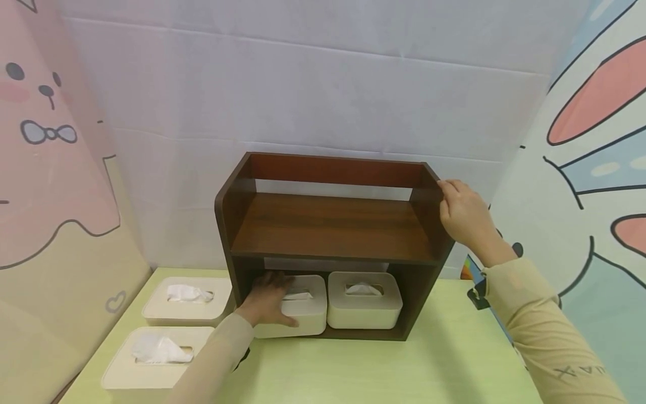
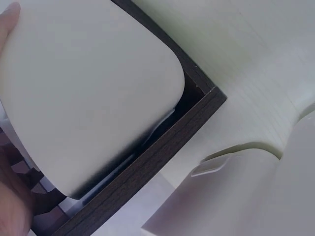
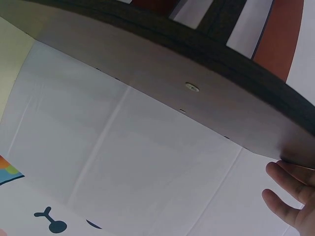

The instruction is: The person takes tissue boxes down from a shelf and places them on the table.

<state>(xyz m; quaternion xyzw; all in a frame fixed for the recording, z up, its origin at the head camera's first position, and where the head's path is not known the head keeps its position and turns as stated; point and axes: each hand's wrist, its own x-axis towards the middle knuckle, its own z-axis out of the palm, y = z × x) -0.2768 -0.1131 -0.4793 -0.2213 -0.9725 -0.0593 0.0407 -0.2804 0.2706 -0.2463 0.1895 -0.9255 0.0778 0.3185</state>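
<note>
A dark brown two-tier wooden shelf (image 1: 328, 224) stands on the table. My left hand (image 1: 267, 300) reaches into its lower tier and grips the left cream tissue box (image 1: 313, 320), thumb spread over the front and fingers toward the top and back. In the left wrist view, the side of this tissue box (image 2: 98, 88) sits just inside the shelf's dark side panel (image 2: 142, 167). A second tissue box (image 1: 364, 314) is close on its right. My right hand (image 1: 466, 216) holds the upper right edge of the shelf; in the right wrist view, fingers (image 3: 290, 184) meet the panel (image 3: 162, 73).
Two more tissue boxes, one farther back (image 1: 187, 314) and one nearer (image 1: 151, 373), rest on the pale green table (image 1: 323, 373) left of the shelf. A white sheet (image 1: 323, 95) hangs behind, with cartoon-printed panels (image 1: 50, 168) at both sides.
</note>
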